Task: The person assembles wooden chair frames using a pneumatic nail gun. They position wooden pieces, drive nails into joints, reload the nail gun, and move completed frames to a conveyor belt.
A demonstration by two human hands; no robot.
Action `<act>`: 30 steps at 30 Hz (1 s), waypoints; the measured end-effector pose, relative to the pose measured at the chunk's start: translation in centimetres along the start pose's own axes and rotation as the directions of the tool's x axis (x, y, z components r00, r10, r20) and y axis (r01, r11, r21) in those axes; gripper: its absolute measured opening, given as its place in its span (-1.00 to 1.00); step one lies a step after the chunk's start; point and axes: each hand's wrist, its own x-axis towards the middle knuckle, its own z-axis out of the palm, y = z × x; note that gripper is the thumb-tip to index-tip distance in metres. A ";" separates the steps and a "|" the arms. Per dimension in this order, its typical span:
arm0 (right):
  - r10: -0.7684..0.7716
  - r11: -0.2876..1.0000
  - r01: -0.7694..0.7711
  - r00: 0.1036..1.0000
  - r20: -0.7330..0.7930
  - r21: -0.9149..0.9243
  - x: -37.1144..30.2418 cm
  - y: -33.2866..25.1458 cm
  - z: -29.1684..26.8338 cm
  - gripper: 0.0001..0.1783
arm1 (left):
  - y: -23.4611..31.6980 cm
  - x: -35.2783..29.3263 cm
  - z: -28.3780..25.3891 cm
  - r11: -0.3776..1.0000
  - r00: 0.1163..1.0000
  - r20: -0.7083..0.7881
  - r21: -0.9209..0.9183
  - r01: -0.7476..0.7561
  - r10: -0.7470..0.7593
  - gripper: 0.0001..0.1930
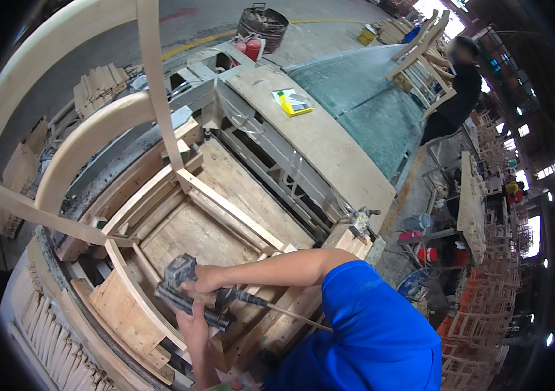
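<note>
Both my hands are on a dark pneumatic nail gun (178, 268) above the near side of an unfinished wooden chair frame (124, 277). My right hand (207, 279), reaching in from the blue sleeve, is closed round the tool's body near its head. From below, my left hand (193, 324) grips the long dark magazine (189, 305). An air hose (300, 318) runs from the handle end toward my body. The chair's curved back (95, 130) rises at the left. Its seat frame lies on a wooden work surface (251, 186). The nailer's tip cannot be made out.
A yellow-and-grey box (294, 103) lies on the pale board beyond the bench. Past it, a person (453, 91) in dark clothes handles a chair (424, 65) at a green table (369, 117). Stacked wood pieces (98, 88) and a rusty drum (263, 29) stand farther off.
</note>
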 end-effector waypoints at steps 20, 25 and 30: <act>0.195 0.670 -0.301 0.953 0.231 0.678 26.2 1.4 2.1 -0.51 | 4.7 18.7 -7.7 0.230 0.865 -0.229 0.964 0.137 0.447 -0.54; 0.133 0.630 -0.269 0.961 0.241 0.729 31.7 2.3 2.9 -0.59 | 4.6 19.7 -8.0 0.180 0.857 -0.187 0.977 0.112 0.480 -0.62; 0.101 0.652 -0.275 0.955 0.278 0.706 33.4 2.7 3.4 -0.54 | 4.0 19.7 -8.6 0.158 0.843 -0.167 0.982 0.098 0.511 -0.65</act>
